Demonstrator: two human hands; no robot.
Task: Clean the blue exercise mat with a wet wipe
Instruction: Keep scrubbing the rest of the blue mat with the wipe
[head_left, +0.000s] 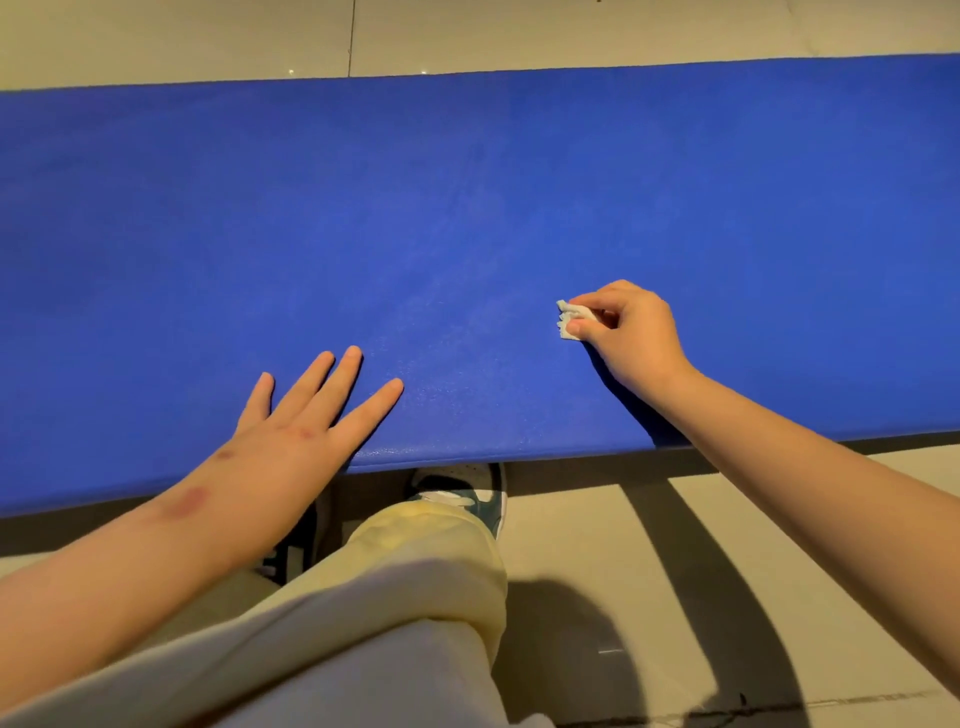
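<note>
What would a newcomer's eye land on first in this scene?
The wide blue exercise mat fills most of the view, with pale floor beyond it. On its near right part, the right hand pinches a small crumpled white wet wipe against the surface. Further left, the left hand lies flat with fingers spread by the mat's near edge.

L hand (291, 415) flat on mat (467, 208) (near edge) | R hand (631, 335) w/ wipe (571, 319) right
</note>
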